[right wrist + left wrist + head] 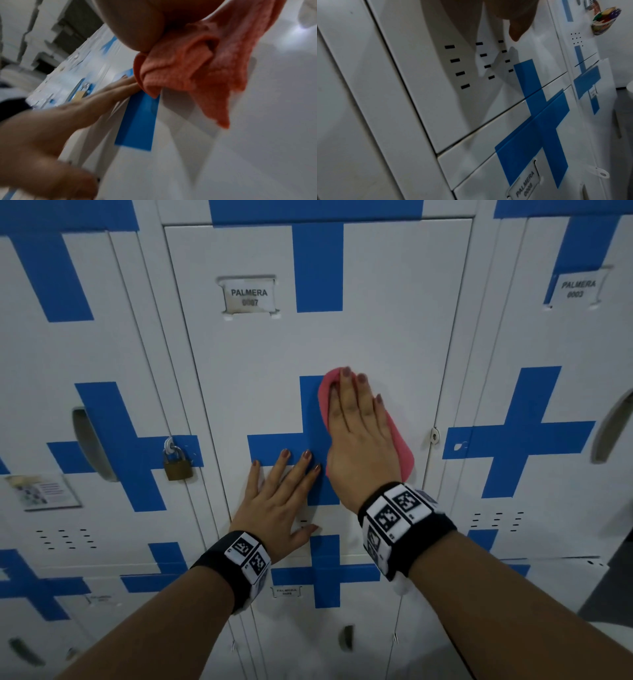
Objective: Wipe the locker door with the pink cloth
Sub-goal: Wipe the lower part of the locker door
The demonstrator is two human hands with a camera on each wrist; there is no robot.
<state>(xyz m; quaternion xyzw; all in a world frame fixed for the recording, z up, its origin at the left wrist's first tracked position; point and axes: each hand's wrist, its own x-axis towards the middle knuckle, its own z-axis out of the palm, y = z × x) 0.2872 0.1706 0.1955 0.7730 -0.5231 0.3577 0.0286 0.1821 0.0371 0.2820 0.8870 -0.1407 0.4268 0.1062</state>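
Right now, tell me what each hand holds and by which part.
Right hand presses the pink cloth flat-fingered against the locker door, covering its middle. Left hand holds nothing.

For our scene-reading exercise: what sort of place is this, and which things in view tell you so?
Probably a staff or school locker room: rows of white metal locker doors with blue crosses, printed name-and-number labels, and a brass padlock on the neighbouring door.

Pink cloth (400, 445) on white locker door (376, 337) with blue crosses (308, 446); brass padlock (178, 465)

2 hands (281, 494), 1 pink cloth (399, 440), 1 padlock (177, 463), 2 wristbands (245, 559).
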